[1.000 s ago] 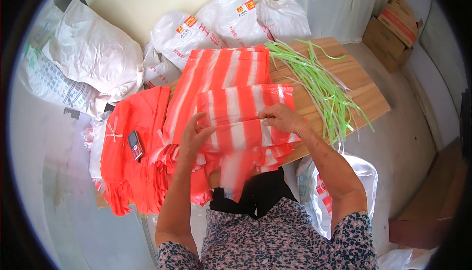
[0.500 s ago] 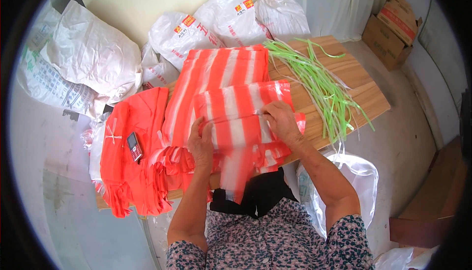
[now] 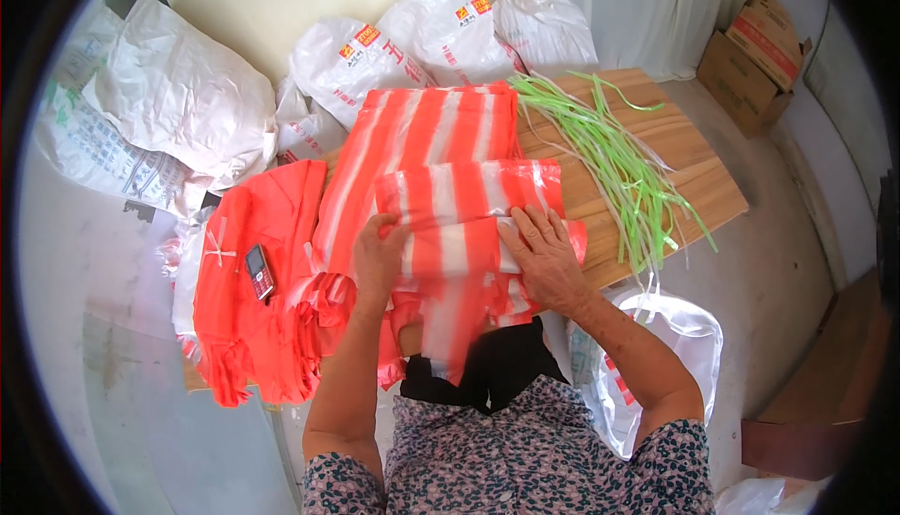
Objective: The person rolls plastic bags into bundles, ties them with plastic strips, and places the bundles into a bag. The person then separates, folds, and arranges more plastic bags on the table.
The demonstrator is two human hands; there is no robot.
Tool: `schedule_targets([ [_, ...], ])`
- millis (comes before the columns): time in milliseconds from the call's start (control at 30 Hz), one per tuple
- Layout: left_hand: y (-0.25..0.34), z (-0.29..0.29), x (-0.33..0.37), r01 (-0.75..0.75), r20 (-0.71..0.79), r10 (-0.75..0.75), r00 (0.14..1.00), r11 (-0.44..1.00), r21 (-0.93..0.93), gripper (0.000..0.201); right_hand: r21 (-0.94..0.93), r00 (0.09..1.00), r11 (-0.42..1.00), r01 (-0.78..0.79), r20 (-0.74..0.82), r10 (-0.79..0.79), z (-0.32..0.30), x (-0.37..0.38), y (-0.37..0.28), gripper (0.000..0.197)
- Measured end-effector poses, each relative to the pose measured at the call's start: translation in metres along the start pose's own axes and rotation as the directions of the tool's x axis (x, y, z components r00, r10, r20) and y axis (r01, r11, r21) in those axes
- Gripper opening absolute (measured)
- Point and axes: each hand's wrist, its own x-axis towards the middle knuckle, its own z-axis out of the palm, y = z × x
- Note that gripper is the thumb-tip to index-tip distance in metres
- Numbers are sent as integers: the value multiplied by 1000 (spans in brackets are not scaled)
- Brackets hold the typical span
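Note:
A red-and-white striped plastic bag [image 3: 453,251] lies between my hands, its near end hanging in a strip over the table's front edge. At its left edge, the curled fingers of my left hand [image 3: 377,260] pinch the plastic. My right hand [image 3: 544,260] rests flat on the bag's right part, fingers stretched out. Under and behind it is a stack of similar striped bags [image 3: 422,131], spread over the middle of the table. The stack's front edge is ruffled and partly hidden by my left hand.
Left of the stack are bundled red bags [image 3: 253,328] with a mobile phone [image 3: 260,273] on top. Green and white plastic strips [image 3: 623,173] lie on the wooden table [image 3: 703,178]. White sacks [image 3: 187,93] stand behind, cardboard boxes [image 3: 745,74] at far right, a white bag-lined bin [image 3: 689,328] near right.
My right hand has gone from gripping the bag's edge to lying flat on it. The fold of plastic between my hands has come down toward me and lies flatter.

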Motion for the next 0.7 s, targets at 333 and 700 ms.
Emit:
schedule_targets([
  [333, 4, -16, -13, 22, 25, -20, 999, 998, -60, 26, -140, 987, 980, 144, 97, -131, -8, 3, -8, 46],
  [700, 37, -5, -72, -722, 259, 690, 676, 550, 420, 56, -14, 934, 998, 55, 355, -46, -24, 12, -6, 43],
])
